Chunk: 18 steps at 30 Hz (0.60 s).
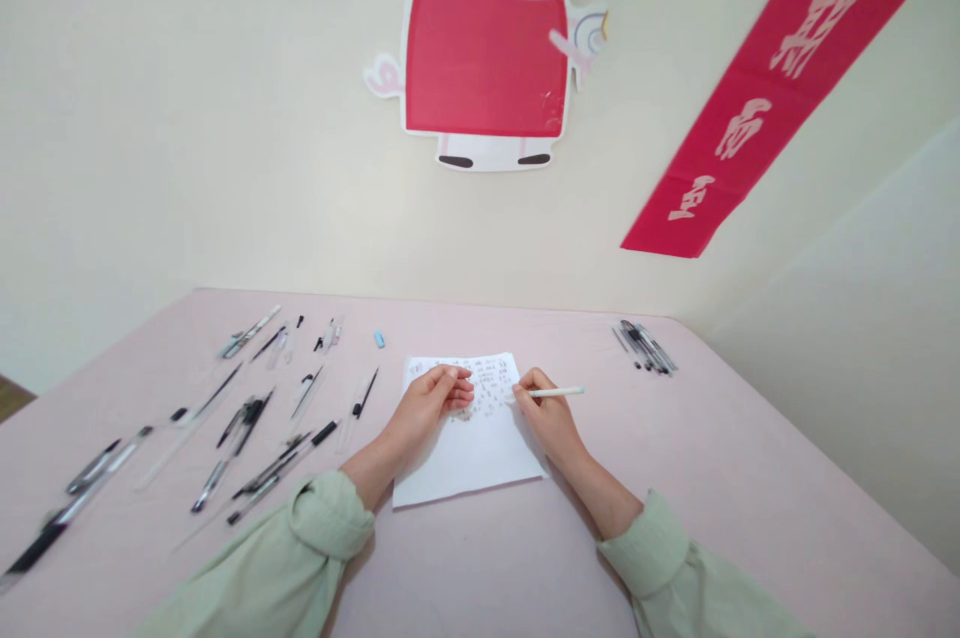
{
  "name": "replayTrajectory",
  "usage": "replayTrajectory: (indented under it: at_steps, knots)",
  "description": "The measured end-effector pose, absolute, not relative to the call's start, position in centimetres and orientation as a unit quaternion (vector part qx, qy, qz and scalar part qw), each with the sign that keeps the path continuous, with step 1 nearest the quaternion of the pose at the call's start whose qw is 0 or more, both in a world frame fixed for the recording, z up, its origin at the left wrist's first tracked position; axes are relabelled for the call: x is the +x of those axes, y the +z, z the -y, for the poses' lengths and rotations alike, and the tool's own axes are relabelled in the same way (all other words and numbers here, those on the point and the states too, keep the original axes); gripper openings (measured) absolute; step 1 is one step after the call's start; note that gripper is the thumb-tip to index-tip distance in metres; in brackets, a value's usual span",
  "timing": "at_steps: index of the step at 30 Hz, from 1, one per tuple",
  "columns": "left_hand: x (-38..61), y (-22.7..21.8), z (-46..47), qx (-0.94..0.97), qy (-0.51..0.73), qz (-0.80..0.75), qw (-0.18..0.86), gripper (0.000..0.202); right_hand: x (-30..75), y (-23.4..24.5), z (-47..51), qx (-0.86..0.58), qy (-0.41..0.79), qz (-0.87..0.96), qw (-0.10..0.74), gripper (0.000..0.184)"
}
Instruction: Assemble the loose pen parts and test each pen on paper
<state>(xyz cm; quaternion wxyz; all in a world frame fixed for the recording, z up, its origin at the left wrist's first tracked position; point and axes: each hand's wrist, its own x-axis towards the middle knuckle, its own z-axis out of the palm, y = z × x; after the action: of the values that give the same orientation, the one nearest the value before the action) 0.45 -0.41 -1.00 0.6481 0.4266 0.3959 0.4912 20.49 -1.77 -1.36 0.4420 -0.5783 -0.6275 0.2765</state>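
A white sheet of paper [480,448] with small handwritten marks near its top lies on the pink table [750,478]. My right hand [551,413] is closed around a white pen [559,392], whose tip meets the paper's upper right part. On the sheet's upper left rests my left hand [431,403], fingers curled inward and holding the paper down. Both wrists come out of pale green sleeves.
Several pens and loose pen parts [247,428] lie scattered over the left half of the table. A small blue cap [379,339] sits near the back. A bundle of dark pens [646,346] lies at the back right. A wall stands close behind the table.
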Motion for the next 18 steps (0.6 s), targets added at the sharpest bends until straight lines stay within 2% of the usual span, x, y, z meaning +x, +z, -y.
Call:
replayTrajectory:
  at_steps: [4,8,12,14,18]
  knots:
    - [0.2,-0.9,0.6,0.551,0.448,-0.457,0.536,0.028,20.7,-1.6,1.6,-0.575,0.295,0.618,0.447,0.015]
    - [-1.9,0.4,-0.3,0.69,0.371,-0.553,0.283,0.021,20.6,-1.5,1.5,-0.564,0.314,0.616,0.452,0.014]
    - [-5.5,1.9,-3.3,0.7,0.248,-0.665,0.082,0.027,20.5,-1.3,1.4,-0.545,0.315,0.626,0.46,0.012]
    - [-6.9,2.3,-5.0,0.662,0.174,-0.727,0.053,0.031,20.5,-1.2,1.4,-0.543,0.316,0.63,0.457,0.012]
    - [-8.0,2.4,-7.4,0.627,0.083,-0.773,0.059,0.038,20.5,-1.0,1.4,-0.553,0.314,0.63,0.446,0.018]
